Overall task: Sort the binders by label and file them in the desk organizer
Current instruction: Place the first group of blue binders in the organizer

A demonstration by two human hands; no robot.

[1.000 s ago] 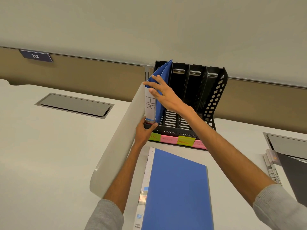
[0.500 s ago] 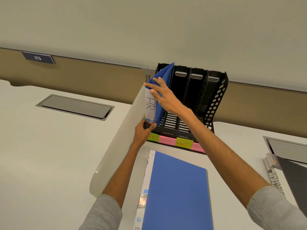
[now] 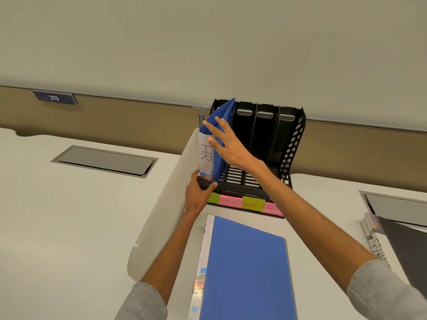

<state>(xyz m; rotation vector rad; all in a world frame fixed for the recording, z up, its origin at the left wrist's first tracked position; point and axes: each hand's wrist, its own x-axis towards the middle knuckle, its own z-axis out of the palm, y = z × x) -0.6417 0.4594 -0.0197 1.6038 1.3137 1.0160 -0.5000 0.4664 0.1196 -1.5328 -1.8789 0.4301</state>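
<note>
A black desk organizer (image 3: 292, 144) with several upright slots stands at the back of the desk, coloured sticky labels (image 3: 251, 203) along its front base. A blue binder with "HR" on its white spine (image 3: 205, 155) stands in the leftmost slot. My right hand (image 3: 227, 146) rests flat against that binder's upper spine and cover, fingers spread. My left hand (image 3: 198, 194) grips the organizer's front left corner at the binder's foot. A second blue binder (image 3: 247, 271) lies flat on the desk in front of me.
A white curved desk divider (image 3: 166, 204) runs along the organizer's left side. Grey cable hatches (image 3: 104, 160) are set into the desk on both sides. At the right edge lie a dark binder (image 3: 409, 248) and more binders with lettered spines (image 3: 374, 239).
The HR binder has settled a little deeper and more upright in the leftmost slot. My right hand has slid down its spine with fingers opening flat. The left hand stays at the base.
</note>
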